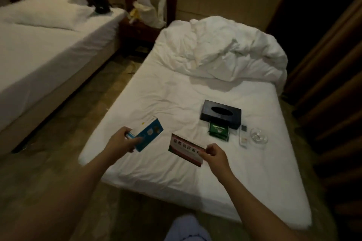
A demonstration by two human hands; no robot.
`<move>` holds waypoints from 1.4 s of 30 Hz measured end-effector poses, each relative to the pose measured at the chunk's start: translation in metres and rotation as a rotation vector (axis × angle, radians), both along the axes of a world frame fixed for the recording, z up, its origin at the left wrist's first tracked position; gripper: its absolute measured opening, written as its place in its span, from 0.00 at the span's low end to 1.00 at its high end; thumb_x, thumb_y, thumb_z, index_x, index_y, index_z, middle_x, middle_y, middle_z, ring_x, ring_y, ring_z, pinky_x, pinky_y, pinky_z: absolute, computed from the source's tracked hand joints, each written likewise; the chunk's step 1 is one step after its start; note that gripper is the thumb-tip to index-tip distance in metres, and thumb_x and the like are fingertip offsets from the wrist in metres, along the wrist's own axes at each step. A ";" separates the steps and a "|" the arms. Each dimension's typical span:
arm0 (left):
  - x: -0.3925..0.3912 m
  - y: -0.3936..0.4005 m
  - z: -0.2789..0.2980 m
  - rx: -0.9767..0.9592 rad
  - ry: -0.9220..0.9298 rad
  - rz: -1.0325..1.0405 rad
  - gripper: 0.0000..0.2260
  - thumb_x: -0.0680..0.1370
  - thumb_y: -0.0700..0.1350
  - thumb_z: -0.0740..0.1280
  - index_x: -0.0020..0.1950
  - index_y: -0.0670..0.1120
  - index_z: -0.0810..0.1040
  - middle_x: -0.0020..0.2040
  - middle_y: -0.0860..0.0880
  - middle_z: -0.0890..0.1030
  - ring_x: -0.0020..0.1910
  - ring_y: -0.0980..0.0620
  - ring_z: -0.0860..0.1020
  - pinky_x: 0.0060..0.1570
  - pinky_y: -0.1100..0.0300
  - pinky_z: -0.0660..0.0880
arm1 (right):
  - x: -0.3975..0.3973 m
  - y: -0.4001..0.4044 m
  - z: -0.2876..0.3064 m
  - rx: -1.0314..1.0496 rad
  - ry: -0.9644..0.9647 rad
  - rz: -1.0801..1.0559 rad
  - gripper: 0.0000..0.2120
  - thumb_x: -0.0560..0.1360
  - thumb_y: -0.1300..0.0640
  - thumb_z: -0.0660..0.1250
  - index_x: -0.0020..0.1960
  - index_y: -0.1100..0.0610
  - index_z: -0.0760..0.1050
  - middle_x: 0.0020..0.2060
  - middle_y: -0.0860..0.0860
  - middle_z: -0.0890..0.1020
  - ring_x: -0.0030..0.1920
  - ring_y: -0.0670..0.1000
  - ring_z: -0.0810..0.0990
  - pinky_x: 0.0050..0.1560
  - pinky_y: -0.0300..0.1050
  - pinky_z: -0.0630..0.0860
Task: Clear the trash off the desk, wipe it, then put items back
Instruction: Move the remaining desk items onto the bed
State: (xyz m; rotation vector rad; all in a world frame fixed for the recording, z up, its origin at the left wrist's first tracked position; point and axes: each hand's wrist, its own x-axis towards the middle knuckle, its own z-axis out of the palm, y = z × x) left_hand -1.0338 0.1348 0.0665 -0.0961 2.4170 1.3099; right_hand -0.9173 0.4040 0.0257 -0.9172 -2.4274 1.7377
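Note:
My left hand (pixel 122 141) grips a blue and white box (pixel 149 133) above the near left part of the white bed (pixel 156 162). A flat red and white box with dark lettering (pixel 185 148) is pinched at its right end by my right hand (pixel 214 155), held over the sheet. Further back on the bed lie a black tissue box (pixel 221 114), a green packet (pixel 219 130) in front of it, a white remote (pixel 243 139) and a glass ashtray (pixel 259 135).
A crumpled white duvet (pixel 231 51) fills the far end of this bed. A second bed (pixel 39 45) stands at left with a pillow and a dark object on it. Between them a dark nightstand (pixel 137 29) carries a white bag. Curtains hang at right.

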 end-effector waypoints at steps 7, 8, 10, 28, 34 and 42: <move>-0.080 0.126 -0.060 -0.031 -0.182 -0.119 0.22 0.74 0.43 0.71 0.63 0.38 0.67 0.49 0.37 0.76 0.35 0.47 0.77 0.33 0.59 0.74 | -0.066 0.092 -0.048 -0.081 -0.074 -0.239 0.08 0.74 0.59 0.71 0.41 0.56 0.71 0.45 0.57 0.81 0.47 0.55 0.80 0.48 0.50 0.78; -0.089 0.144 -0.068 -0.042 -0.197 -0.116 0.21 0.75 0.43 0.71 0.63 0.38 0.67 0.49 0.38 0.77 0.35 0.48 0.77 0.32 0.60 0.74 | -0.081 0.105 -0.058 -0.101 -0.095 -0.263 0.08 0.74 0.59 0.71 0.42 0.56 0.72 0.46 0.56 0.81 0.48 0.55 0.81 0.50 0.51 0.79; -0.109 0.175 -0.083 -0.047 -0.230 -0.079 0.21 0.75 0.43 0.71 0.62 0.38 0.66 0.48 0.38 0.77 0.34 0.49 0.77 0.32 0.61 0.74 | -0.110 0.125 -0.077 -0.161 -0.133 -0.303 0.07 0.74 0.59 0.70 0.43 0.56 0.72 0.47 0.56 0.81 0.49 0.56 0.81 0.52 0.52 0.79; -0.202 0.309 -0.242 0.101 -0.688 0.187 0.13 0.79 0.39 0.64 0.57 0.31 0.74 0.40 0.41 0.80 0.36 0.49 0.79 0.33 0.64 0.79 | -0.214 0.161 -0.230 -0.558 -0.381 -0.571 0.07 0.75 0.63 0.68 0.43 0.57 0.70 0.48 0.57 0.79 0.47 0.55 0.81 0.53 0.50 0.79; -0.212 0.327 -0.271 0.088 -0.750 0.111 0.10 0.81 0.44 0.60 0.56 0.37 0.73 0.45 0.43 0.79 0.40 0.51 0.79 0.40 0.62 0.79 | -0.214 0.159 -0.261 -0.477 -0.460 -0.478 0.09 0.75 0.61 0.69 0.51 0.59 0.70 0.55 0.58 0.79 0.53 0.56 0.81 0.55 0.53 0.79; -0.209 0.316 -0.276 -0.347 -0.471 -0.244 0.20 0.79 0.45 0.64 0.68 0.39 0.70 0.62 0.41 0.76 0.55 0.44 0.78 0.51 0.54 0.75 | -0.189 0.170 -0.249 -0.129 -0.584 -0.308 0.17 0.76 0.58 0.68 0.61 0.63 0.68 0.49 0.54 0.74 0.48 0.50 0.74 0.41 0.36 0.68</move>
